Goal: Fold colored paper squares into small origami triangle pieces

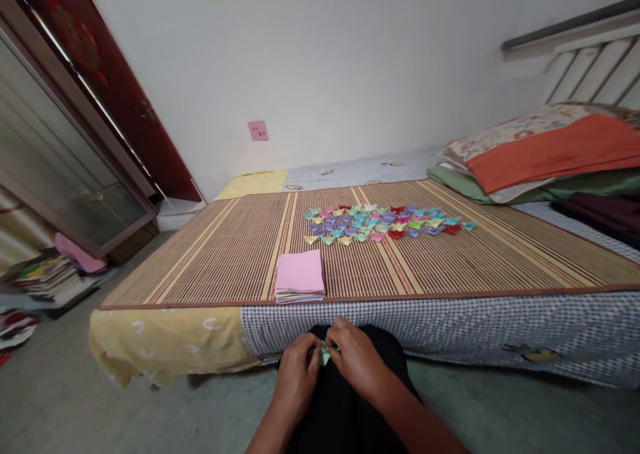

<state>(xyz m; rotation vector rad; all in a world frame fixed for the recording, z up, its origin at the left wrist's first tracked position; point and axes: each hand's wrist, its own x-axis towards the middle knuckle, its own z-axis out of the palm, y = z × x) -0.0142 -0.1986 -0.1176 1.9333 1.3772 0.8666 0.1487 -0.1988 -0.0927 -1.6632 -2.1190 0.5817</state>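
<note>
- While folded paper shapes (383, 228) lie in rows across a striped mat (225, 247), a person's left hand (299, 357) and right hand (353, 354) pinch a small green paper piece (325, 355) between them, over a dark-clad lap (345, 401).
- Its folds, largely covered, are hard to read.
- Near the mat's front edge sits a pink-topped paper stack (300, 272).
</note>
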